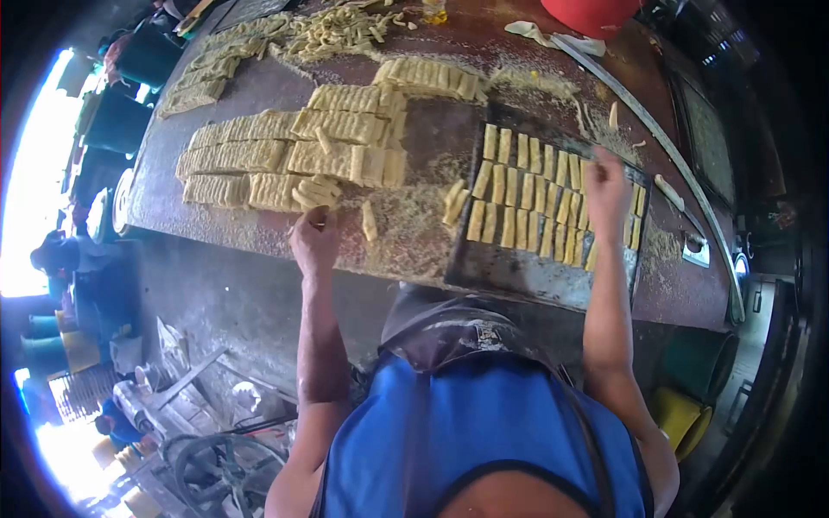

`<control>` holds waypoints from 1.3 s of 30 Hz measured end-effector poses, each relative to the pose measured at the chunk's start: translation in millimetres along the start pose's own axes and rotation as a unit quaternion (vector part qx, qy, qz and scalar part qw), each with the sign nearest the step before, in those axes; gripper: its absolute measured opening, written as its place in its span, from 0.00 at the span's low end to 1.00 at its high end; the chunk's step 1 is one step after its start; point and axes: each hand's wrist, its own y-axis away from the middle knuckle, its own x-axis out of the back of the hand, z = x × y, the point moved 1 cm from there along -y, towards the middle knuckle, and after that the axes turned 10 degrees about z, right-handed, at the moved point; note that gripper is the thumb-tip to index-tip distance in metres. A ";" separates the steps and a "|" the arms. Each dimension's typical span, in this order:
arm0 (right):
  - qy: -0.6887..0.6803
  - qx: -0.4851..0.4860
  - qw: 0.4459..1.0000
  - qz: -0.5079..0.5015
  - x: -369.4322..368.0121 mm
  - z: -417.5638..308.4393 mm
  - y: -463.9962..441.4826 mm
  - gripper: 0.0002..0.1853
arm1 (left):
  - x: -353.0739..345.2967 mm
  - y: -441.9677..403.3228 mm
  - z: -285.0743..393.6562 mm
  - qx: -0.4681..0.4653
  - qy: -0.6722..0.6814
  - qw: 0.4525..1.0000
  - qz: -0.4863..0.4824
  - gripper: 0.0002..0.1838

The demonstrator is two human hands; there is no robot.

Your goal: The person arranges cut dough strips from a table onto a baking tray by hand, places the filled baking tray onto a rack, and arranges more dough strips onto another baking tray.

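Rows of pale dough sticks (233,157) lie packed side by side on the dusty table (276,237). At the near edge of these rows, my left hand (316,240) has its fingers curled together just below a few loose sticks (316,192); what it grips, if anything, is too small to make out. On the right lies a dark metal tray (492,268) with several sticks (509,226) set in three rows. Over the tray's right part is my right hand (607,186), fingers bent together, their tips blurred. Two sticks (455,203) rest against the tray's left edge.
A long metal strip (643,108) curves along the table's right side, near a scraper (696,250). A red basin (591,13) stands at the far edge, and a heap of dough pieces (341,33) lies at the back left. Machinery (229,462) is below left.
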 end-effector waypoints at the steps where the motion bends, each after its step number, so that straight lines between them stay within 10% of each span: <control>1: -0.033 0.047 0.997 -0.046 -28.1 -19.5 14.5 0.13 | 8.7 -18.6 -19.0 0.010 -0.057 0.998 0.010 0.13; 4: -0.102 -0.008 0.949 -0.299 -108.2 -77.6 83.9 0.14 | 29.3 -45.0 -49.7 0.044 -0.150 0.987 -0.046 0.18; 8: 0.133 0.105 0.820 -0.547 -180.9 -160.5 149.4 0.16 | 27.6 -37.5 -48.7 0.034 -0.208 0.957 -0.197 0.20; 11: 0.096 0.194 0.887 -0.408 -212.5 -170.3 189.2 0.17 | 19.8 -22.5 -49.9 -0.098 -0.159 0.968 -0.168 0.17; 14: 0.062 0.250 0.874 -0.411 -226.7 -162.0 193.6 0.16 | 20.5 -28.2 -53.4 -0.036 -0.071 0.976 -0.202 0.19; 18: -0.009 0.098 0.849 -0.519 -186.8 -154.0 147.6 0.13 | 23.5 -37.4 -60.4 -0.008 -0.018 0.979 -0.202 0.17; 22: -0.154 -0.072 0.909 -0.381 -111.1 -45.1 88.1 0.16 | 16.1 -40.2 -71.1 0.100 0.150 0.973 -0.146 0.13; 30: -0.036 -0.310 0.945 -0.094 106.5 156.8 51.0 0.16 | -36.7 -0.7 -5.6 0.155 0.300 0.930 -0.144 0.16; 39: 0.149 -0.211 0.960 -0.111 123.2 210.9 68.6 0.13 | -73.3 71.6 42.7 0.142 0.248 0.943 -0.171 0.15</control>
